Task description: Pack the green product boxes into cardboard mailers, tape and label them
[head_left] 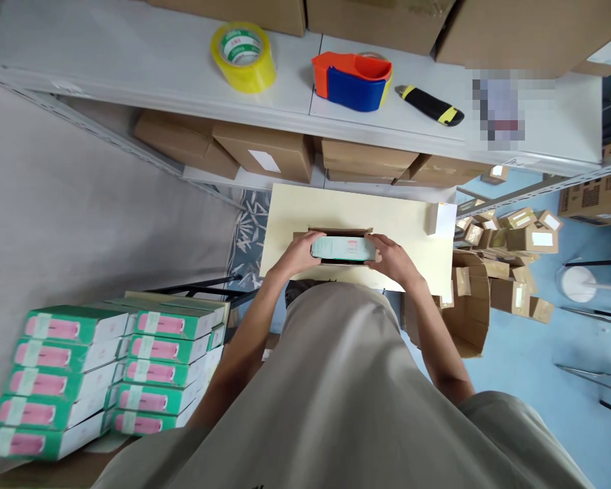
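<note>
Between my two hands is a narrow, pale green and white product box, lying lengthwise over the opening of a small brown cardboard carton. My left hand grips its left end, fingers on the far side and thumb nearer me. At the right end my right hand grips it in the same way. How deep the product box sits inside the carton, I cannot tell. The carton rests on a cream tabletop in front of my body.
A white box stands at the table's right end. On the shelf lie a yellow tape roll, a tape dispenser and a utility knife. Green boxes are stacked at left. Cartons lie piled on the right.
</note>
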### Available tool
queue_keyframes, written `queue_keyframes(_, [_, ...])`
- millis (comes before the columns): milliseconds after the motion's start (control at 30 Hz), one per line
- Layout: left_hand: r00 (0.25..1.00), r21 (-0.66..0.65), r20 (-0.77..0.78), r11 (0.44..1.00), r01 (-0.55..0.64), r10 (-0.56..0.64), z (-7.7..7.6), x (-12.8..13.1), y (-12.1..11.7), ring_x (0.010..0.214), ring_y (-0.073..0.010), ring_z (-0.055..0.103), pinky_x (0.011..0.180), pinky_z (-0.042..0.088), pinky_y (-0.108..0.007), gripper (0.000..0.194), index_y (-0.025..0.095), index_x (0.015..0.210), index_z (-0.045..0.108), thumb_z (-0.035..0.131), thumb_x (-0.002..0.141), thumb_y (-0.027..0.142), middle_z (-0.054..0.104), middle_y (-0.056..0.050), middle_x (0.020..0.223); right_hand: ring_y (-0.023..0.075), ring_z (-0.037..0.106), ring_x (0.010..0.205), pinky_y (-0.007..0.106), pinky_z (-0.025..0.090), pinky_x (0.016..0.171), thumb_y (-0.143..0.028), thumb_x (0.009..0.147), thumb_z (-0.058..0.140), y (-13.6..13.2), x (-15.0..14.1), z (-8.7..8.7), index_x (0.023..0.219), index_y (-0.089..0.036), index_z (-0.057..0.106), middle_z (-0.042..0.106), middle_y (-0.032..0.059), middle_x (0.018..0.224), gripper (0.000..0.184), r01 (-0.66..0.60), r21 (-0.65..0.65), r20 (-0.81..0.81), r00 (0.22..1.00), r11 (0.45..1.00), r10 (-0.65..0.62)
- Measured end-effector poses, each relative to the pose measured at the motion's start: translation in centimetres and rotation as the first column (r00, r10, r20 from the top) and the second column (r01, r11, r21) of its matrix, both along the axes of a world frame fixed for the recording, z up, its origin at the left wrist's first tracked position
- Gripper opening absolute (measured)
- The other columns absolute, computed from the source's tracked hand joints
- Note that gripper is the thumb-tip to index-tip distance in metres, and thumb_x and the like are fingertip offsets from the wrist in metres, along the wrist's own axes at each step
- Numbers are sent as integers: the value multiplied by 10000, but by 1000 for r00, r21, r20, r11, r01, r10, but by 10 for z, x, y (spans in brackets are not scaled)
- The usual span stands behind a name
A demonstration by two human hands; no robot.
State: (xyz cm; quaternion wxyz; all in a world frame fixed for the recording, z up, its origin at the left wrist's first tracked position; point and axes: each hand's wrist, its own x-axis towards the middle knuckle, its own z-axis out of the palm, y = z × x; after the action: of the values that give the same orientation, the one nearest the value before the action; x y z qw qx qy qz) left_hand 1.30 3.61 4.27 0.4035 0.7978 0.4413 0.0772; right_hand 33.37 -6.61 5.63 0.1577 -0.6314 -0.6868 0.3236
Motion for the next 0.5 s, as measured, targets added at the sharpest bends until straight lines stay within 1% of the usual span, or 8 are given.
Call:
queue_keyframes(67, [999,-10,-35,1000,-1,1,-9,-4,0,1438,-391,688,1206,578,-482,797,207,1562,692,776,781,68,697,-141,1598,343,795,1208,563,643,1164,-178,871,875,5,-2,-15,1645,-271,636,676,141,1624,816,0,-38,-11,1000,999,0])
queue_keyframes(133, [997,-7,-74,1000,5,-6,-17,-5,0,1448,-386,681,1215,575,-476,809,207,1593,666,771,803,67,677,-138,1625,320,798,1167,528,658,1122,-164,874,868,10,-5,-29,1655,-258,617,681,136,1621,825,0,-96,17,1000,995,2])
queue_keyframes(167, [995,4,-94,1000,16,-16,-22,-5,0,1465,-382,667,1231,566,-473,807,202,1602,657,770,814,66,672,-139,1631,325,785,1208,515,654,1123,-159,880,862,12,-7,-35,1665,-238,603,677,141,1626,831,-3,-123,48,999,992,9])
queue_keyframes(233, [988,51,-146,997,60,-52,-30,-1,-1,1513,-386,617,1274,529,-486,775,176,1594,661,778,835,70,673,-155,1622,355,703,1389,502,618,1181,-155,903,844,16,-12,-44,1683,-177,581,663,167,1645,824,-15,-152,136,990,988,36])
queue_keyframes(300, [971,111,-222,987,116,-89,-38,5,-4,1550,-405,560,1293,496,-530,687,156,1536,704,779,857,78,678,-181,1604,372,584,1534,502,564,1247,-150,950,791,19,-20,-51,1657,-142,615,660,181,1652,729,-61,-153,238,966,986,97])
queue_keyframes(333, [960,137,-261,981,141,-102,-41,7,-6,1556,-414,541,1285,489,-556,630,154,1496,730,767,871,79,679,-190,1598,378,549,1559,506,547,1257,-143,977,750,20,-25,-54,1622,-141,656,667,182,1647,651,-94,-154,288,948,984,136])
queue_keyframes(400, [940,164,-321,971,176,-116,-46,12,-10,1547,-419,527,1243,493,-585,525,170,1412,778,726,898,76,684,-196,1584,387,540,1540,514,542,1228,-117,1018,657,23,-37,-59,1537,-150,736,691,191,1616,526,-147,-165,376,905,975,200])
queue_keyframes(500, [934,157,-334,969,191,-130,-50,14,-18,1529,-396,538,1192,510,-576,430,198,1313,815,658,934,67,714,-190,1530,388,559,1491,505,552,1163,-95,1033,580,24,-51,-65,1496,-142,764,707,230,1576,500,-148,-192,452,864,970,221])
